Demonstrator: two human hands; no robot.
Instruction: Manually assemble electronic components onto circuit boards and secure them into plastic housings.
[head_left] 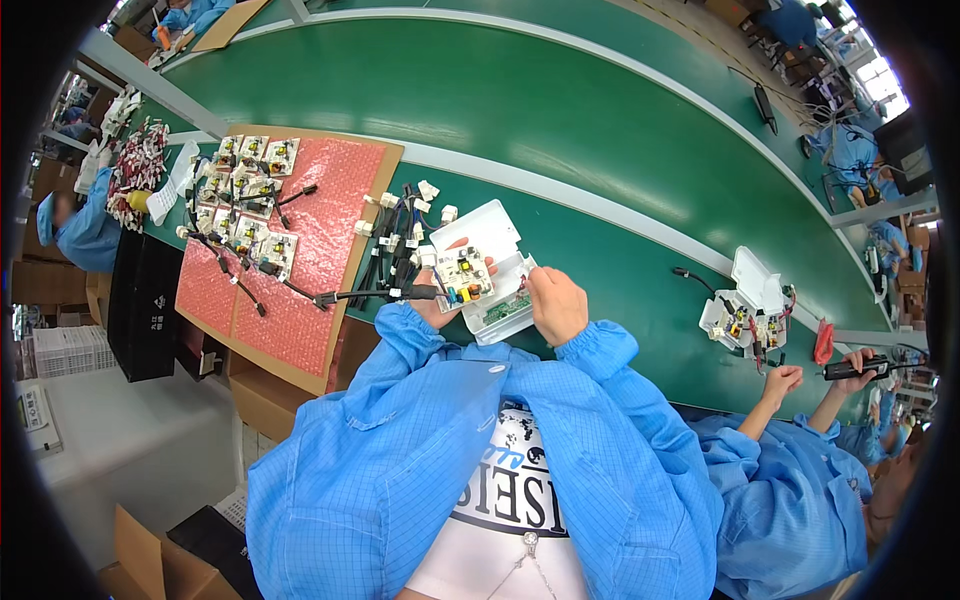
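My left hand (430,306) is closed around the edge of a circuit board (462,272) with yellow, blue and black components, tilted up above an opened white plastic case (484,232). A black cable (385,294) runs leftward from beside this hand. In the lower half of the case lies a green circuit board (505,309). At the right rim of the case, my right hand (558,304) has its fingers curled together in a pinch; whatever is between the fingertips is hidden.
On the left, pink bubble wrap (335,190) over cardboard carries several boards (250,235) with black cables. A bundle of connector cables (400,235) lies beside it. Rightward on the green bench (620,290) stands another opened white case (745,310), near a co-worker's hands (783,382).
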